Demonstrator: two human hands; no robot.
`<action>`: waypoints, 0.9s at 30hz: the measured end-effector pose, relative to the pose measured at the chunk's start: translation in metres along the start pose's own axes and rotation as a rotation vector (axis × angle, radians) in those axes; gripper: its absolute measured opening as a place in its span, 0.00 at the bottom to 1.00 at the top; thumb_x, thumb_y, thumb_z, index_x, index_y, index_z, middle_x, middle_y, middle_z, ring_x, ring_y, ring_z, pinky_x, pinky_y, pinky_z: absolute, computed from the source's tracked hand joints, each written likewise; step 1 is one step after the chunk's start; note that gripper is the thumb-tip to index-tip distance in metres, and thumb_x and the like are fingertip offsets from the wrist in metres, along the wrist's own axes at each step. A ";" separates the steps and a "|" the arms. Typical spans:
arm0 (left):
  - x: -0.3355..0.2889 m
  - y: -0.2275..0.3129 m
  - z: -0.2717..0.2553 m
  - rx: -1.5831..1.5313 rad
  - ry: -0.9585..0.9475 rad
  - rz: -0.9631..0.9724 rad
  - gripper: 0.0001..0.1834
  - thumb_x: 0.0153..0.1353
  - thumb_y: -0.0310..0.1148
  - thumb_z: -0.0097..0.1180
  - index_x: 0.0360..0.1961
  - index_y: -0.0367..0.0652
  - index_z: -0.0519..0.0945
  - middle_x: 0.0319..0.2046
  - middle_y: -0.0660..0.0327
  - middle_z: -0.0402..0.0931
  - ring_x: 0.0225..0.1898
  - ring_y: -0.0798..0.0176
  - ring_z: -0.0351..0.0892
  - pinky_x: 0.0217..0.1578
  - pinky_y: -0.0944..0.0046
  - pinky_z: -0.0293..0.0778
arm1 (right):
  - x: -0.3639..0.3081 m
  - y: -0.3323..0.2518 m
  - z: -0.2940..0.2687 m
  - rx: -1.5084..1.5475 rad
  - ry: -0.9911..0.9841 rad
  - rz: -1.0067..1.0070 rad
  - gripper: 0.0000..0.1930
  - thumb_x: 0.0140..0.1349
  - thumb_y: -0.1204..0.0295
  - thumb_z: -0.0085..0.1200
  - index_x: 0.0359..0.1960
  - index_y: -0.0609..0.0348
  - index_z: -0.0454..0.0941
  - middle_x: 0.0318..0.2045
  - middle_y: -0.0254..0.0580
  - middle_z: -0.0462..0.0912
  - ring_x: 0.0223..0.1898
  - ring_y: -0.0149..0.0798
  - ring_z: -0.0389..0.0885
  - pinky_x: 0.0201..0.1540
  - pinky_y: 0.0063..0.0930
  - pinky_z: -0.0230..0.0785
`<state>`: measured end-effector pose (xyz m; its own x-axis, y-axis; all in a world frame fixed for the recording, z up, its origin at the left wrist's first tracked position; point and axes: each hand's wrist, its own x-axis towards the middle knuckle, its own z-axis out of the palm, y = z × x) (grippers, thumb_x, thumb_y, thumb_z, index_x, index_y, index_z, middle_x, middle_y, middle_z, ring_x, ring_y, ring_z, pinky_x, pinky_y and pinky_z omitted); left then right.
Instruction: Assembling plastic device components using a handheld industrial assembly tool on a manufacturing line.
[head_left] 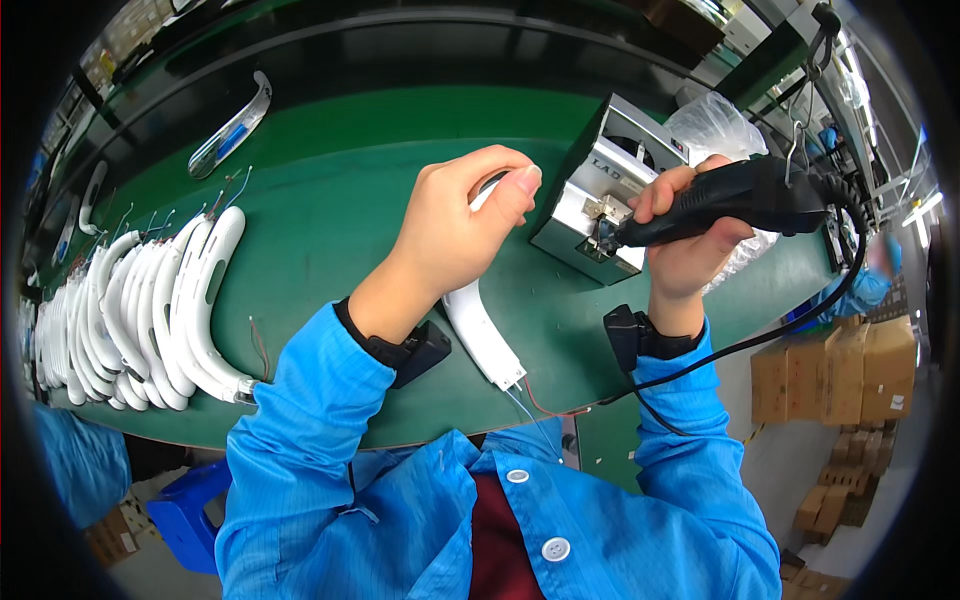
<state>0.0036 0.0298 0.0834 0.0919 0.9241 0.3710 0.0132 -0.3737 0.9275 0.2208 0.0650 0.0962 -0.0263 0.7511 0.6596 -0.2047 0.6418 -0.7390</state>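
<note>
My left hand (pixel 462 215) is curled over a white curved plastic piece (pixel 483 335) lying on the green table, its thumb pressed toward the fingers. Thin red and blue wires trail from that piece's near end, while its upper part is mostly hidden under the hand. A black electric screwdriver (pixel 725 205) is gripped in my right hand (pixel 690 235), tilted nearly level. Its tip meets the small metal outlet on the front of a silver box-shaped screw feeder (pixel 600 185). Whether a screw sits on the tip is too small to tell.
Several white curved pieces (pixel 205 290) with wires stand packed in a row at the left. Another curved piece (pixel 232 125) lies farther back. A clear plastic bag (pixel 718 125) sits behind the feeder. The screwdriver's black cord (pixel 770 335) loops down at the right. Cardboard boxes (pixel 835 370) are stacked beyond.
</note>
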 end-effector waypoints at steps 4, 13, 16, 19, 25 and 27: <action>0.001 0.001 0.001 -0.014 -0.004 -0.002 0.17 0.63 0.40 0.49 0.34 0.34 0.78 0.27 0.57 0.77 0.30 0.65 0.78 0.33 0.66 0.75 | -0.003 0.009 0.005 0.133 -0.016 -0.028 0.41 0.51 0.31 0.47 0.46 0.61 0.61 0.22 0.44 0.73 0.21 0.34 0.73 0.25 0.26 0.69; 0.001 -0.001 0.001 -0.007 0.002 0.015 0.17 0.64 0.40 0.49 0.35 0.33 0.78 0.27 0.56 0.77 0.30 0.65 0.78 0.34 0.67 0.75 | 0.015 0.011 0.013 -0.139 -0.117 0.063 0.34 0.61 0.37 0.41 0.45 0.61 0.63 0.22 0.43 0.72 0.20 0.34 0.72 0.24 0.25 0.66; 0.001 0.000 0.000 0.002 -0.001 0.004 0.17 0.64 0.40 0.49 0.35 0.32 0.78 0.27 0.56 0.78 0.30 0.65 0.78 0.34 0.67 0.75 | 0.024 0.013 0.021 -0.200 -0.070 0.134 0.29 0.65 0.42 0.39 0.39 0.61 0.65 0.21 0.42 0.73 0.19 0.31 0.72 0.22 0.24 0.67; -0.001 -0.001 0.000 -0.007 0.009 0.015 0.17 0.64 0.40 0.49 0.35 0.32 0.78 0.27 0.56 0.78 0.30 0.65 0.78 0.33 0.67 0.75 | 0.035 0.012 0.029 -0.200 -0.042 0.230 0.27 0.65 0.44 0.44 0.38 0.60 0.64 0.19 0.38 0.72 0.17 0.28 0.71 0.21 0.21 0.66; -0.001 0.001 -0.001 -0.002 -0.006 0.015 0.18 0.64 0.40 0.49 0.35 0.33 0.78 0.27 0.57 0.78 0.29 0.65 0.78 0.33 0.67 0.75 | 0.040 0.023 0.019 -0.225 0.078 0.390 0.29 0.64 0.42 0.43 0.35 0.61 0.65 0.18 0.35 0.73 0.14 0.27 0.72 0.19 0.19 0.65; 0.001 0.002 -0.001 -0.003 -0.006 0.005 0.18 0.64 0.40 0.49 0.35 0.33 0.78 0.27 0.57 0.78 0.29 0.65 0.78 0.33 0.67 0.75 | 0.027 0.013 0.013 -0.088 0.044 0.248 0.27 0.66 0.44 0.42 0.37 0.62 0.65 0.20 0.41 0.73 0.17 0.31 0.73 0.22 0.23 0.67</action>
<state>0.0025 0.0304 0.0858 0.0979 0.9217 0.3754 0.0095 -0.3781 0.9257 0.2050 0.0918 0.1063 -0.0221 0.8918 0.4520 -0.1117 0.4471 -0.8875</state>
